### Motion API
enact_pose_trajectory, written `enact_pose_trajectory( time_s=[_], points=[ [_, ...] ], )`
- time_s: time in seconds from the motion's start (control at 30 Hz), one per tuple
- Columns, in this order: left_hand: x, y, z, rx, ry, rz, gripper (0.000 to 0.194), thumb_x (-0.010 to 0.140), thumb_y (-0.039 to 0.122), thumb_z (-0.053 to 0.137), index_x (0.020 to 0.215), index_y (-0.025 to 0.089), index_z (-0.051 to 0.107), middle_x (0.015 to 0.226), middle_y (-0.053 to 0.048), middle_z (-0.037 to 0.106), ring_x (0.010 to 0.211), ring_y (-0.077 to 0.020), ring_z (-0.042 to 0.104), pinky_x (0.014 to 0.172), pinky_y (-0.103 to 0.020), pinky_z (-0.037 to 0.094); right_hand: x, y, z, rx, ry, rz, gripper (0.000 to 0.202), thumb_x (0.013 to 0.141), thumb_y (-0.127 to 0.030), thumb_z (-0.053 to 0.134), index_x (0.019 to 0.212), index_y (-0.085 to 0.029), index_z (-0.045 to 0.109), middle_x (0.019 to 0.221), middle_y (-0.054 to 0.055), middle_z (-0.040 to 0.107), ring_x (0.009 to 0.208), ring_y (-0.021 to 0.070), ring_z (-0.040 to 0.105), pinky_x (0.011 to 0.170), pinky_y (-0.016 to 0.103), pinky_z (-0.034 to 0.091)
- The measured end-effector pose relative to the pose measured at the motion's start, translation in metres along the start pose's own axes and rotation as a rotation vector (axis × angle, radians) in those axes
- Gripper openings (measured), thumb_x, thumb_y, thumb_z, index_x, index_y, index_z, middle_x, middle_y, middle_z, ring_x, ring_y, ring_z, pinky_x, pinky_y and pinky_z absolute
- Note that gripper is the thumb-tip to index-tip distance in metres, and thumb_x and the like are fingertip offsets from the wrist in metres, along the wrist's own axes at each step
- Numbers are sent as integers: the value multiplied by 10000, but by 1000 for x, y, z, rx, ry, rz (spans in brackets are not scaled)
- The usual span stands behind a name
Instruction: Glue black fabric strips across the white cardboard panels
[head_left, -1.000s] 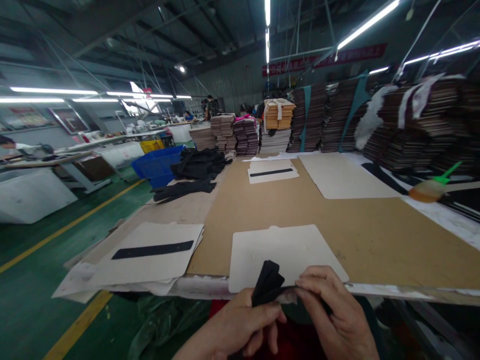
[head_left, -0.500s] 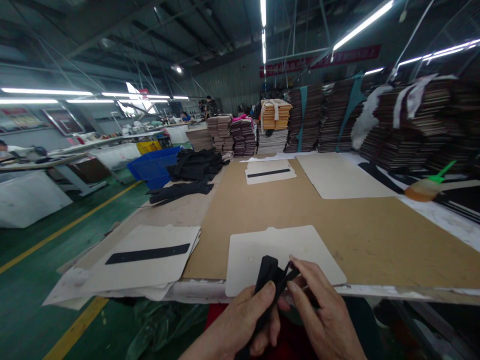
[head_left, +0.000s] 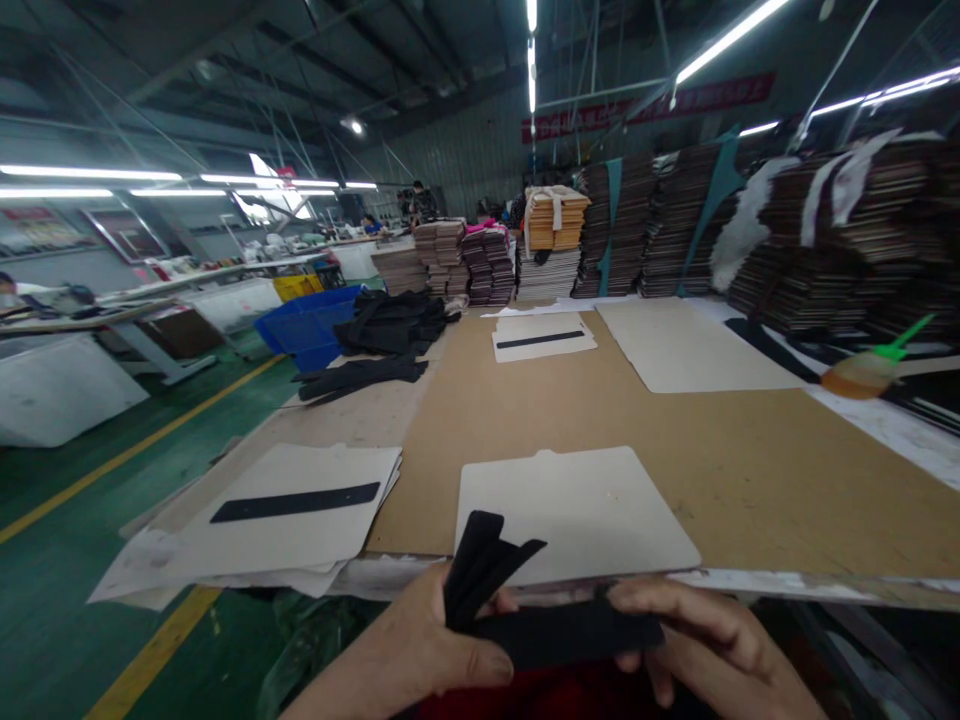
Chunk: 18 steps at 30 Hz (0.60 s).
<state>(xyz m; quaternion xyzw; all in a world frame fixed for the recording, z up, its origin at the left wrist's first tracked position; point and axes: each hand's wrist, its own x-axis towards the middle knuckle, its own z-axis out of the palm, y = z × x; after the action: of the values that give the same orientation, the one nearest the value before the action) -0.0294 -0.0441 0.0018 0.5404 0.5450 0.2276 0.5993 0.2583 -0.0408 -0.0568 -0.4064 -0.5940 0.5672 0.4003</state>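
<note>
Fingers of my left hand [head_left: 442,645] wrap around a small bunch of black strips [head_left: 474,565] at the bottom centre. One black strip [head_left: 566,632] stretches sideways from it, and my right hand [head_left: 690,625] pinches its other end. Both hands are at the table's near edge, just below a pale rounded board [head_left: 570,510] that lies bare. To the left, a stack of similar pale boards [head_left: 300,540] carries a black strip [head_left: 296,502] across its top.
Farther back lie a smaller pale stack with a dark strip [head_left: 544,339] and a large pale sheet [head_left: 690,350]. Black fabric pieces [head_left: 390,322] sit beside a blue bin [head_left: 307,325]. A bottle with a green nozzle [head_left: 862,372] is at the right; tall stacks [head_left: 690,225] line the back.
My hands have moved apart, the right one going right with one end of a black strip. That strip is now stretched between them, while the other strips fan out in my left hand.
</note>
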Motion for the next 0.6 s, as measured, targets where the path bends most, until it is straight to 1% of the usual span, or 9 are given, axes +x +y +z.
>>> enact_pose_trajectory(
  time_s=[0.07,0.1,0.17,0.23,0.3,0.37,0.47,0.53,0.6],
  points=[
    [-4,7,0,113,38,33,302,613,283,772,887,181,696,811,32,644,759,-143,531,663,-217,377,-3,2,-3,109,-106,119,385,870,-540,581,1109,-266,708,858,59,712,685,176,634,627,281,532],
    [-5,10,2,139,35,36,249,635,274,751,860,181,695,791,36,636,771,-151,529,674,-219,371,-3,1,-4,137,-138,161,405,837,-551,619,1119,-270,699,902,58,709,714,177,632,644,281,525],
    [-5,14,5,140,-15,54,172,679,272,704,824,181,683,745,46,615,725,-142,511,645,-216,356,-1,-2,-5,145,-209,223,418,752,-535,716,1084,-280,697,922,33,691,736,168,617,644,260,505],
    [-3,16,5,117,-22,74,161,684,258,692,825,183,675,762,48,623,734,-141,514,648,-211,359,5,-10,-6,112,-251,236,325,735,-484,745,986,-283,698,884,-2,658,715,143,591,639,238,485],
    [-2,16,-1,125,18,47,205,664,253,701,858,187,678,791,45,634,759,-146,529,664,-209,375,13,-18,-10,29,-212,206,199,792,-451,693,868,-266,687,792,-22,615,673,123,557,626,224,469],
    [-2,15,-11,165,42,-37,256,662,268,697,906,191,681,752,48,622,708,-141,531,631,-212,384,23,-25,-19,-86,-131,160,199,831,-441,642,800,-247,673,727,-22,586,640,119,526,600,217,456],
    [1,16,-27,218,30,-97,257,708,305,650,931,180,678,668,50,590,628,-132,519,594,-225,389,41,-28,-38,-194,-22,125,226,804,-456,646,833,-233,671,719,-14,593,627,124,517,556,212,442],
    [6,18,-35,278,76,-92,253,719,327,634,915,173,678,659,43,594,648,-142,536,622,-233,398,56,-27,-51,-222,43,138,254,772,-460,660,858,-222,656,717,-19,585,600,117,500,528,209,427],
    [14,19,-41,336,130,-73,258,725,344,621,910,173,676,686,34,609,692,-157,555,654,-242,405,71,-24,-60,-261,101,163,270,735,-464,666,827,-213,633,652,-41,532,546,104,451,485,204,388]
  ],
)
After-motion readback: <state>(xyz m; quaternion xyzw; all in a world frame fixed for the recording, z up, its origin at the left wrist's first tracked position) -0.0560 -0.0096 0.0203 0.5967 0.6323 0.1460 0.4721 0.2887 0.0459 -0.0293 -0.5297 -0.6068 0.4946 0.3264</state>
